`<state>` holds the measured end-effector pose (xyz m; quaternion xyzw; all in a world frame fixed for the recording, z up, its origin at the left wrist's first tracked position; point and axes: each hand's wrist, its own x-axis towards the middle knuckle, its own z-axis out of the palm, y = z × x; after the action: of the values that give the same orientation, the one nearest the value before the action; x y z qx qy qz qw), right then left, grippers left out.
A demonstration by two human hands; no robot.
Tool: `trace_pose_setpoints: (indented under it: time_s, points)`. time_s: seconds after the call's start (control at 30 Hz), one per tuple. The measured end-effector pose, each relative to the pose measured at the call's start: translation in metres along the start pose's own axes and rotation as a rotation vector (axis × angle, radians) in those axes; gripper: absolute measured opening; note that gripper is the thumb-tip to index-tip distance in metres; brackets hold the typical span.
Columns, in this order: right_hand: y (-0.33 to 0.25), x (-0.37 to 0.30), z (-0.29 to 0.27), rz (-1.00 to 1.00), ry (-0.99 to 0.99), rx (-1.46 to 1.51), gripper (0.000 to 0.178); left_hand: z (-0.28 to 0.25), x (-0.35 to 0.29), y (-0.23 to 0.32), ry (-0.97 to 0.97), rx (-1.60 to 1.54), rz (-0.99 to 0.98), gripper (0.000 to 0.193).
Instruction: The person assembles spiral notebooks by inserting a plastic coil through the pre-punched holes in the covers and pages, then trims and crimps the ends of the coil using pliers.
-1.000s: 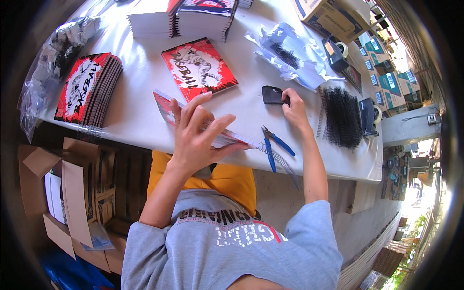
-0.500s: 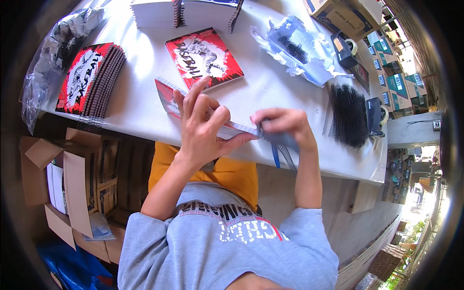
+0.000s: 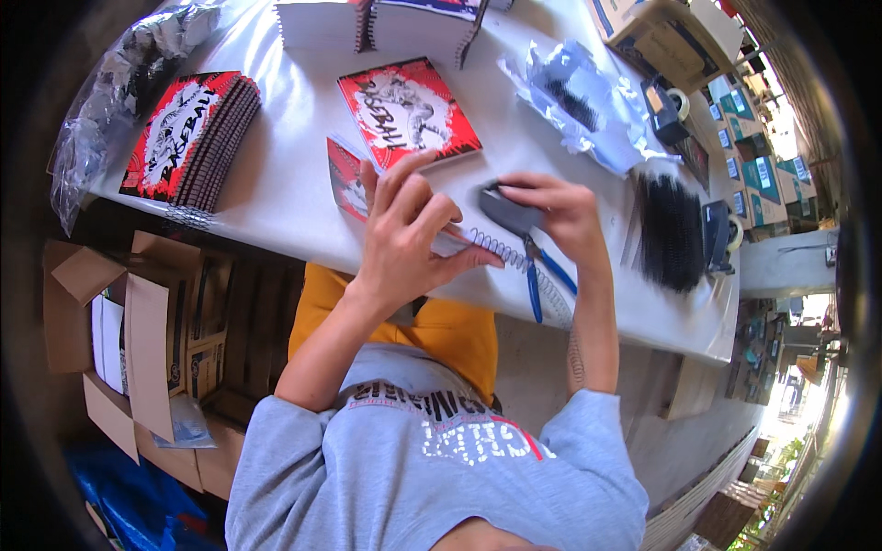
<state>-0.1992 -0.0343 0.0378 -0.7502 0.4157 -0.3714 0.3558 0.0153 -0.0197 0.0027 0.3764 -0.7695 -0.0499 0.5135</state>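
My left hand (image 3: 404,230) is closed on a thin notebook (image 3: 347,179) with a red and white cover, standing on its edge. A dark spiral coil (image 3: 496,246) sticks out of the notebook's right end and trails past the table edge beside my right forearm. Up and to the right of the coil, my right hand (image 3: 556,211) pinches a dark grey, flat piece (image 3: 508,209) of a kind I cannot make out. Under that hand lie blue-handled pliers (image 3: 536,285), close to the coil. A matching red notebook (image 3: 411,110) lies flat just beyond.
A stack of bound red notebooks (image 3: 188,138) stands at left by crumpled clear plastic (image 3: 119,101). At right are loose black coils (image 3: 668,234), coils in torn white wrapping (image 3: 588,110), and tape dispensers (image 3: 663,110). Thick spiral books (image 3: 418,32) stand at the back; an open carton (image 3: 147,349) sits lower left.
My right hand has moved up and away from the notebook's end with the grey piece, baring the coil. My left hand keeps its grip on the notebook. The whole view has shifted slightly.
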Motion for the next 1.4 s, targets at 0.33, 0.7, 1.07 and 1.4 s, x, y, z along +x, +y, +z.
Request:
trace_pose_setpoints:
  time_s: [0.33, 0.7, 1.07, 1.4]
  points:
    - [-0.029, 0.009, 0.015, -0.265, -0.245, 0.199, 0.046, -0.005, 0.001, 0.000, 0.011, 0.039, -0.100, 0.084]
    - [-0.013, 0.028, 0.023, -0.088, -0.047, 0.660, 0.037, -0.024, 0.017, -0.034, 0.037, 0.105, -0.108, 0.053]
    - [-0.012, 0.039, 0.025, -0.018, -0.199, 0.043, 0.046, -0.027, 0.007, -0.032, 0.076, -0.057, -0.071, 0.056]
    - [-0.031, 0.034, 0.037, -0.235, -0.216, 0.439, 0.039, -0.011, -0.003, -0.051, 0.126, -0.323, -0.292, 0.087]
